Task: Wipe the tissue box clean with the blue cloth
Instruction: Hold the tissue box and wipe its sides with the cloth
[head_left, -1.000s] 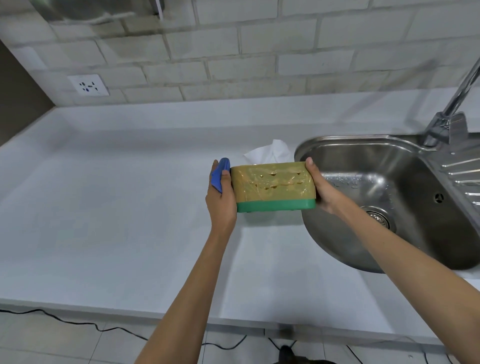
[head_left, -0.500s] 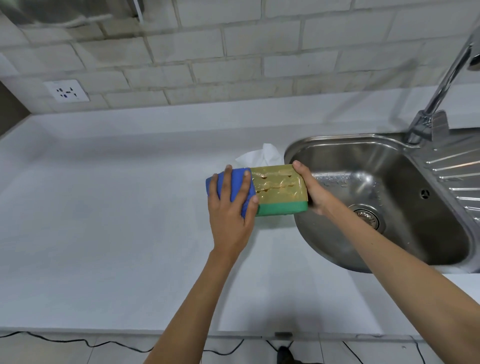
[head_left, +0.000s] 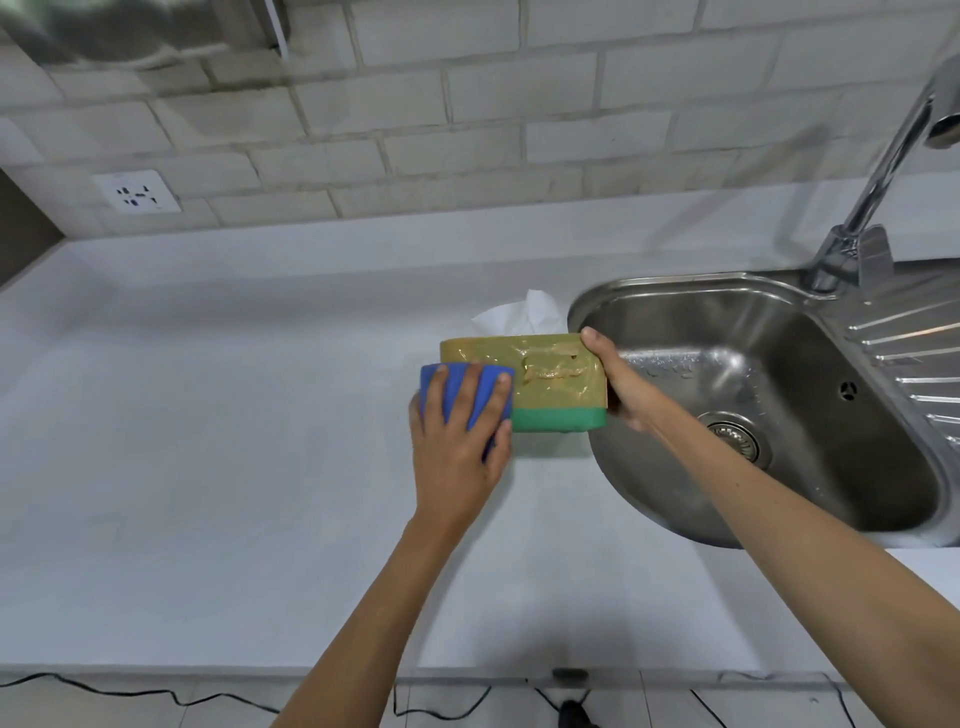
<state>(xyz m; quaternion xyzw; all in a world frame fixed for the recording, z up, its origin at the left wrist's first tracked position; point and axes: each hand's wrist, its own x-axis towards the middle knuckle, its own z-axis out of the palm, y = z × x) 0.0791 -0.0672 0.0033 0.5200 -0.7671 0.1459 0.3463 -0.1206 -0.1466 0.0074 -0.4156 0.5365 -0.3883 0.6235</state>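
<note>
Left hand (head_left: 457, 441) spread flat, fingers fanned over the blue cloth (head_left: 485, 387), pressing it against the left end of the near face of the tissue box (head_left: 550, 382); not a closed grasp, more a palm-and-fingers pin. Right hand (head_left: 621, 384) clamped around the box's right end, thumb tip on the top corner, remaining fingers hidden behind. Box held up off the countertop (head_left: 234, 441), long side level, green base band lowest, a white tissue (head_left: 524, 317) poking out behind the top edge. Smeared, glossy residue across the right half of the yellow face, not yet covered by the cloth.

Likely trouble: with only one end braced, a firm sideways stroke toward the right hand could twist the box or push it out of that grip, and the right end hangs just over the rim of the sink (head_left: 587, 317); a slip there probably drops it into the wet basin. Greasy film could also make the wrapping slick under the thumb. Cloth bunching under the fingers would smear rather than lift. A stroke running high could snag the tissue.

Room to the left and toward the body wide open on bare counter; wall well behind; tap (head_left: 883, 171) and drainboard well to the right, clear of the stroke path.
</note>
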